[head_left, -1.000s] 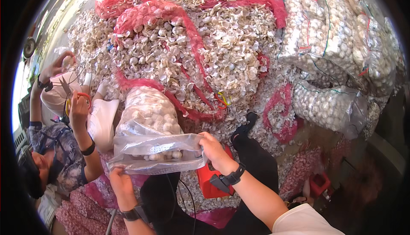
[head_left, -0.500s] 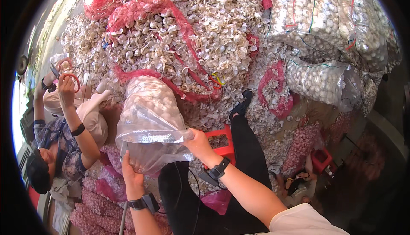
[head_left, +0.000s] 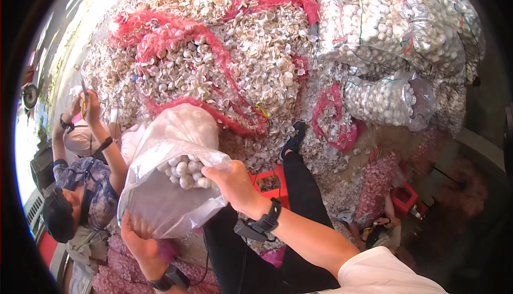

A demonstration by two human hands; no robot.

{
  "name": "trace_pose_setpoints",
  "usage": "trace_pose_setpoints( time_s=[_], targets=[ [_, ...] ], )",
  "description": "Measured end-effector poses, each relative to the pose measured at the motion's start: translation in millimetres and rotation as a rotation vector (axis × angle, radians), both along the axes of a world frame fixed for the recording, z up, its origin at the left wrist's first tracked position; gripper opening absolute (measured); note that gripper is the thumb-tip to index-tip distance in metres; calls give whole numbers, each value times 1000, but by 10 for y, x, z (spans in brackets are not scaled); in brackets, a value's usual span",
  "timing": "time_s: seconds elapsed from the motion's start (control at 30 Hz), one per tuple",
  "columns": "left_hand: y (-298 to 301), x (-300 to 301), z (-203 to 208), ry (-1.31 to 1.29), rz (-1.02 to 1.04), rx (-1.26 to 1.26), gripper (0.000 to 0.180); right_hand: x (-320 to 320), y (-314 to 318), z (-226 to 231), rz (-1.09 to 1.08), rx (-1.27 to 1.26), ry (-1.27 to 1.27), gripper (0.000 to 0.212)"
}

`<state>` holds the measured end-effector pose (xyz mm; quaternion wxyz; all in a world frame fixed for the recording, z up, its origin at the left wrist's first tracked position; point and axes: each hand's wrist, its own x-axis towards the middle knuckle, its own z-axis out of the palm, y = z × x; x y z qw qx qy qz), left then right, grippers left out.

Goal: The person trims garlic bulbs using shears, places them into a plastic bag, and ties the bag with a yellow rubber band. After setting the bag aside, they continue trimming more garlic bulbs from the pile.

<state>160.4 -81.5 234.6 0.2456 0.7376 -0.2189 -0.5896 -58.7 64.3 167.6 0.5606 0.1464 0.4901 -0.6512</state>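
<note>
**Clear sack of garlic tipped up between two hands**

Since the earlier frames the clear plastic bag of white garlic bulbs [head_left: 171, 171] has swung from lying flat across the lap to standing tilted, its mouth now turned toward the right hand and its bottom dropped low on the left. The left hand [head_left: 140, 235] cups the bag's underside from below, fingers spread against the thin film. The right hand [head_left: 232, 183] is closed on the bunched rim at the opening, pinching folds of plastic. The bag sits over the person's black-trousered legs [head_left: 299, 192], just in front of the great heap of loose garlic husks and bulbs [head_left: 224, 64].

I judge the load heavy and shifting: the bulbs roll inside, and the film is soft, slick and likely to stretch or tear at a pinch. Support from beneath, with the rim gathered tight, looks the safest hold. A seated neighbour [head_left: 80, 187] works to the left, beside red mesh sacks [head_left: 176, 32].
</note>
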Motion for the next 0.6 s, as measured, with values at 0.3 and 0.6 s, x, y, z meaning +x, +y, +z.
trace_pose_setpoints(
  time_s=[0.3,0.6],
  targets=[
    [311,-856,1420,77,-253,-121,24,-596,975,1357,229,11,266,20],
    [1028,-1979,1951,162,-534,-86,30,-1461,2124,2076,-213,53,41,21]
  ],
)
